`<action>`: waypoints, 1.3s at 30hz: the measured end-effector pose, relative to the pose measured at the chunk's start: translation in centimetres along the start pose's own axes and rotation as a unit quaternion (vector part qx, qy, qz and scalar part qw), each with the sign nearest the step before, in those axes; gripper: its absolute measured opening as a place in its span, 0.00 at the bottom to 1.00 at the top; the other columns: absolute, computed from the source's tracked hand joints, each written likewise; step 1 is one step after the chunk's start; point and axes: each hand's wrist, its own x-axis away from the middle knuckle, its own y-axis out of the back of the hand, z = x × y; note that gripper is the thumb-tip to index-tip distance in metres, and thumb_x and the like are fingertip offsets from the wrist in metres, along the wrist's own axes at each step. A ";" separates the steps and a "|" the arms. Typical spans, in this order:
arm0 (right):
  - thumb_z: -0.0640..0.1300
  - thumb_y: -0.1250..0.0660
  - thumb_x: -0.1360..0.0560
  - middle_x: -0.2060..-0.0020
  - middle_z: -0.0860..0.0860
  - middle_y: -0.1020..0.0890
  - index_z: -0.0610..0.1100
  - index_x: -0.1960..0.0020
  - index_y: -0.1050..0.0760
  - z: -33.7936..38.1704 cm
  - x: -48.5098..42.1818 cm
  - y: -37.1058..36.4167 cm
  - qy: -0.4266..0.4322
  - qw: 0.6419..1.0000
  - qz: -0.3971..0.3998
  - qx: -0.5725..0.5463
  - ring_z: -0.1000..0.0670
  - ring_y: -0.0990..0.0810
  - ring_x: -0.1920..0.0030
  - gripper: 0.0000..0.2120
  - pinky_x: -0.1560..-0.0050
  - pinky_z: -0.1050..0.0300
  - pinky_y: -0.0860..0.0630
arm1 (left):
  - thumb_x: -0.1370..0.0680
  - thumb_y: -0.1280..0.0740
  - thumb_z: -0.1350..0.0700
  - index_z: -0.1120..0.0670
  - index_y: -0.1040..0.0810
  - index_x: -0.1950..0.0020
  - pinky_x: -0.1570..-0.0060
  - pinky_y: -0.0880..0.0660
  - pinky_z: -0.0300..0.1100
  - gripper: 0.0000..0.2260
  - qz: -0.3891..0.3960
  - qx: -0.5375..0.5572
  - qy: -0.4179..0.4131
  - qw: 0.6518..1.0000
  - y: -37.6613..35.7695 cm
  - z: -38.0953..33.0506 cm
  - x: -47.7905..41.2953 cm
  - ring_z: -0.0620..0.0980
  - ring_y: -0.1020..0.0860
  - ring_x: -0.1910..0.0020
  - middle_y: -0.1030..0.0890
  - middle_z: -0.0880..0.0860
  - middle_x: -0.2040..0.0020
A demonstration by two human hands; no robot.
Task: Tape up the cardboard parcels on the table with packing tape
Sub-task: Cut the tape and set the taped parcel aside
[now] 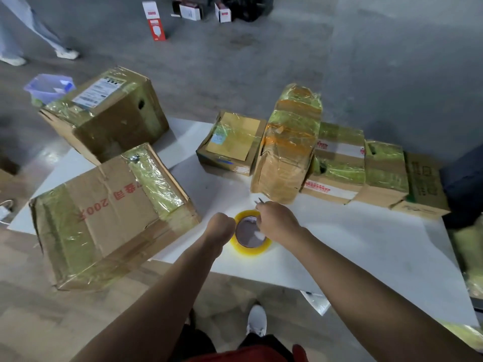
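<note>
Packing tape [247, 250], a yellowish roll, lies flat on the white counter [352, 246] at the lower centre of the frame, between a person's two bare hands. The left hand [220, 227] is curled into a fist against the roll's left rim; its fingers are hidden, so whether it actually grips the roll cannot be told. The right hand [277, 222] hovers over the roll's far edge and pinches a thin pointed metal tool [260, 200], whose tip sticks out toward the parcels behind.

Cardboard parcels ring the work area. A large box with red print [104, 212] hangs over the counter's left edge at lower left, with shiny tape across its top. Behind it, at upper left, a bigger box with a white label [109, 113] stands at a tilt. At centre a small flat box [232, 142] sits just beside a tall, heavily wrapped parcel [290, 145] that stands on end. To the right a row of taped boxes [366, 168] runs along the counter's far edge.

On the grey floor beyond are a purple bin [49, 87], small white-and-red cartons [156, 19] and, at upper left, another person's legs [15, 35].
</note>
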 end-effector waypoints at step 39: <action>0.57 0.41 0.19 0.35 0.47 0.26 0.51 0.28 0.33 22.2 -7.9 1.0 -0.210 0.960 -0.126 -0.135 0.42 0.32 0.33 0.22 0.32 0.39 0.36 | 0.30 0.30 0.32 0.60 0.46 0.23 0.33 0.34 0.55 0.48 -0.060 -0.440 -0.226 0.867 28.0 -3.7 -8.6 0.62 0.37 0.27 0.36 0.61 0.26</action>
